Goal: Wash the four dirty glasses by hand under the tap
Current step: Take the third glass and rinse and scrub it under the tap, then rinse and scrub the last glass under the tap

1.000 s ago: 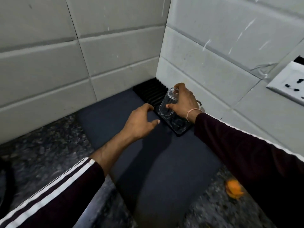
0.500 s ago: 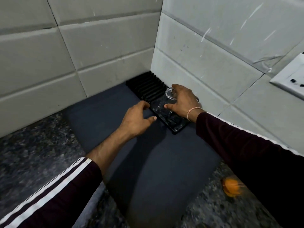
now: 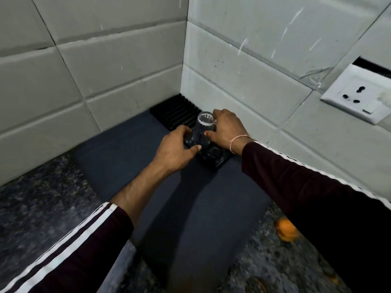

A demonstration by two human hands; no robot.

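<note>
Glass (image 3: 203,129) now upright on rack, right hand (image 3: 227,130) gripping it, left hand (image 3: 176,148) relaxed beside

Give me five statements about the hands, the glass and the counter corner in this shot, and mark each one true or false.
1. The right hand grips a clear glass. True.
2. The glass lies flat on its side on the dark mat. False: it is roughly upright, over the black ribbed tray in the corner.
3. The left hand holds a second glass. False: it is next to the same glass, fingers spread, holding nothing of its own.
4. A white wall socket is on the tiled wall to the right. True.
5. Water runs from a tap onto the glass. False: no tap or water is in view.
</note>
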